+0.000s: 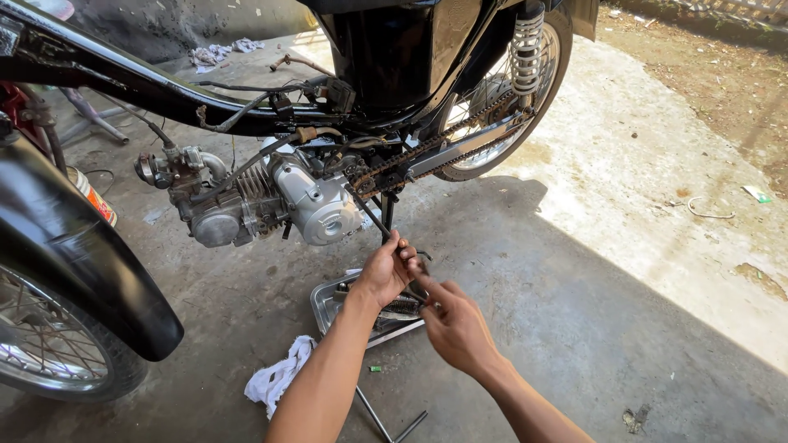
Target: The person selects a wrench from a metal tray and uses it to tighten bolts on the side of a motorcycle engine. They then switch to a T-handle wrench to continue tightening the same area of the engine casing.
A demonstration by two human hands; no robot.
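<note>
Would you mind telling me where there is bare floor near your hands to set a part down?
The shaded concrete right of the right hand, out to the sunlit strip, is bare. Another patch lies between the front wheel and the white rag. It is crowded under the engine, around the metal tray and left hand.

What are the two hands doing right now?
Left hand: closed around a thin dark rod.
Right hand: fingers pinched at the rod's lower end.
</note>
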